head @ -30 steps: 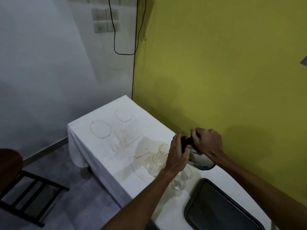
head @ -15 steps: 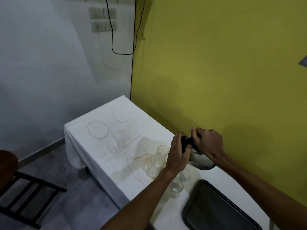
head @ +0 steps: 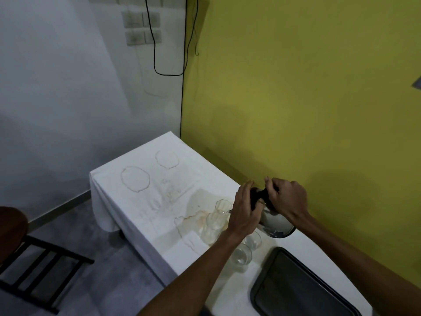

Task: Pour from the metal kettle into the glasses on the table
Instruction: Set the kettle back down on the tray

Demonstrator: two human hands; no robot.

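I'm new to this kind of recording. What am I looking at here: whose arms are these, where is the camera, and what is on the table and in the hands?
There is no machine here. The camera sits on a person's head and looks down, so the two bare arms are that person's own. The right hand grips the black handle of a metal kettle, which is tilted toward the glasses. The left hand steadies the kettle's dark top. On the table, covered by a stained white cloth, stand two taller glasses under the spout side and two short glasses nearer the person. A dark tray lies at the near end. Whether liquid is flowing cannot be seen.
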